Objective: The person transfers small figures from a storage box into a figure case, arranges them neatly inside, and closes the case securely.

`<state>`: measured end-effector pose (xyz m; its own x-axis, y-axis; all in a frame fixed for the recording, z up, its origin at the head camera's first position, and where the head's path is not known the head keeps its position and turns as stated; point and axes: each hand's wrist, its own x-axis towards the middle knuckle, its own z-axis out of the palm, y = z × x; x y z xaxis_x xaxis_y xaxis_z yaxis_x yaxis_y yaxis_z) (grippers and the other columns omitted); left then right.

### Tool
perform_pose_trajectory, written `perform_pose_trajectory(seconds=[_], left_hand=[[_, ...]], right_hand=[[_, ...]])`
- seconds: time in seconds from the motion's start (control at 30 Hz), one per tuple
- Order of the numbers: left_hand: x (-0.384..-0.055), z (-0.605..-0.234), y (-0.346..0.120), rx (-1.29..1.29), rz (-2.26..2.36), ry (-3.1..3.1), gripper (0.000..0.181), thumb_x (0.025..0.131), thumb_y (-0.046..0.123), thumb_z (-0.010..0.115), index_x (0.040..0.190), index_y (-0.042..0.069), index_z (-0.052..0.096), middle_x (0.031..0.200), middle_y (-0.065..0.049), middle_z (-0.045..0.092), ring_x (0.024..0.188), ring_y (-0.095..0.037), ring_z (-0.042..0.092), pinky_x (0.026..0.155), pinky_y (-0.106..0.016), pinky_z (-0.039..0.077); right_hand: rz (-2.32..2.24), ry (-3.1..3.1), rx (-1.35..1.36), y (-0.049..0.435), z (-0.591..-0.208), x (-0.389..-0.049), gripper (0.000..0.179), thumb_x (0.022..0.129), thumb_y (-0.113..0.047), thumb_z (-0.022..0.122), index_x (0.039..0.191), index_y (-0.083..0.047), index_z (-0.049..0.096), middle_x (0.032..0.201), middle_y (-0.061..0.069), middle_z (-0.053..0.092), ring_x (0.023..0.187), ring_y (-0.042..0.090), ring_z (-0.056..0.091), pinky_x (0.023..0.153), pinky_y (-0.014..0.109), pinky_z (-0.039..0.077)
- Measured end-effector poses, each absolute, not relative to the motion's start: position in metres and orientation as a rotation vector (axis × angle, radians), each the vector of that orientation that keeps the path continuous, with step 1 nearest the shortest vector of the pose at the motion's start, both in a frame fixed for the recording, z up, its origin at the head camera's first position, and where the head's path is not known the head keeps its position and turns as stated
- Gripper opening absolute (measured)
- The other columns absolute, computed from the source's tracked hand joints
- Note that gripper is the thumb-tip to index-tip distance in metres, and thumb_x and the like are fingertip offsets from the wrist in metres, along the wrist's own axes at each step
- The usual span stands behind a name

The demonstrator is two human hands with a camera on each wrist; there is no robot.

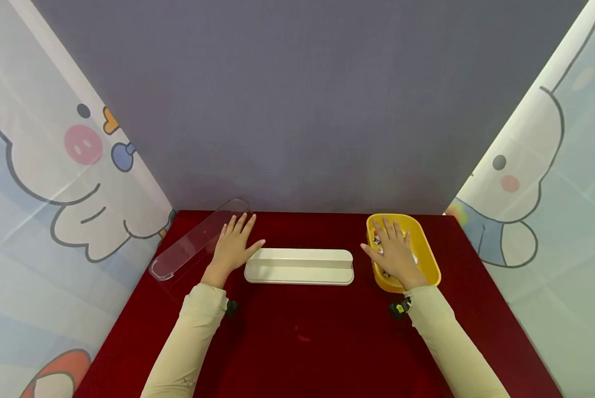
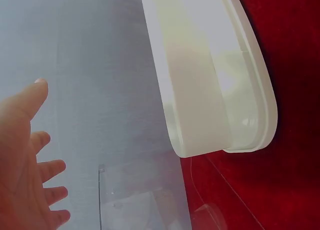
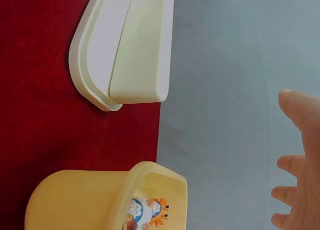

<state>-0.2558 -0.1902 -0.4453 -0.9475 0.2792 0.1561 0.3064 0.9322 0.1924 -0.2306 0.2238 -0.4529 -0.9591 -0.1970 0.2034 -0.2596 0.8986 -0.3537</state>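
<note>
My left hand (image 1: 231, 247) hovers with its fingers spread, between a clear plastic cover (image 1: 190, 247) on the left and a cream stepped stand (image 1: 299, 275) in the middle. In the left wrist view the left hand's fingers (image 2: 54, 170) are apart and hold nothing. Over the yellow bin (image 1: 429, 260) my right hand (image 1: 394, 252) is spread flat, hiding part of what lies inside. Small figurines (image 3: 145, 213) with orange, blue and white parts show in the bin in the right wrist view. The right hand's fingers (image 3: 287, 194) are also free of any object.
A dark red cloth (image 1: 302, 342) covers the table. Behind it rises a grey panel (image 1: 307, 110). Cartoon-printed curtains hang at the left (image 1: 53, 221) and right (image 1: 541, 232) sides.
</note>
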Motion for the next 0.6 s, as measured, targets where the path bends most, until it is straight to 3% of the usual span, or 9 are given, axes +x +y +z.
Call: perform_pose_trajectory(seconds=[0.6], left_hand=[[-0.252, -0.456, -0.193, -0.496, -0.449, -2.89, 0.075, 0.094, 0.05, 0.049, 0.151, 0.012, 0.02, 0.151, -0.019, 0.027, 0.139, -0.04, 0.022, 0.114, -0.059, 0.02]], right_hand=[[0.621, -2.903, 0.329, 0.237, -0.458, -0.222, 0.079, 0.091, -0.053, 0.052, 0.15, -0.009, 0.024, 0.154, 0.024, 0.015, 0.139, 0.049, 0.008, 0.106, 0.074, 0.005]])
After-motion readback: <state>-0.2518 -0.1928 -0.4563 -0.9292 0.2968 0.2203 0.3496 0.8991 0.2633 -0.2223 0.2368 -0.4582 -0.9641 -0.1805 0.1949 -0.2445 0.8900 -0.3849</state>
